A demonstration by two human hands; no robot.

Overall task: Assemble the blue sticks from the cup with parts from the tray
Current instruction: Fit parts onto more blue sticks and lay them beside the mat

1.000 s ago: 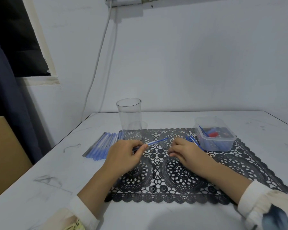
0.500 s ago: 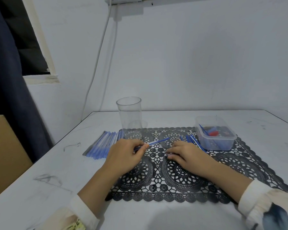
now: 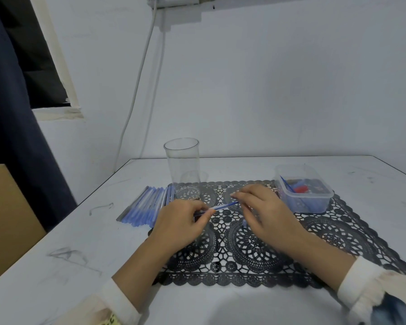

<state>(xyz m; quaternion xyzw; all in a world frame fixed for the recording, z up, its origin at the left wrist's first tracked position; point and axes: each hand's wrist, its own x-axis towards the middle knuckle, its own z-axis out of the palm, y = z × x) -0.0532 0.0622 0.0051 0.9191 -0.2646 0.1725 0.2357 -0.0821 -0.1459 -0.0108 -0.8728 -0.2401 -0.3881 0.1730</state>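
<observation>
My left hand pinches the near end of a thin blue stick above the black lace mat. My right hand meets the stick's far end, thumb and fingertips closing round its tip; any small part between them is hidden. The clear cup stands upright behind my left hand with no sticks in it. The clear plastic tray with blue and red parts sits on the mat just right of my right hand. A row of several pale blue finished pieces lies left of the mat.
The white table's left edge runs close to the pen row. Beyond that edge are a dark curtain and a brown box. A white cable hangs down the wall behind the cup.
My right hand has lifted off the mat and moved left and up to the far end of the stick. My left hand kept holding the stick in place.
</observation>
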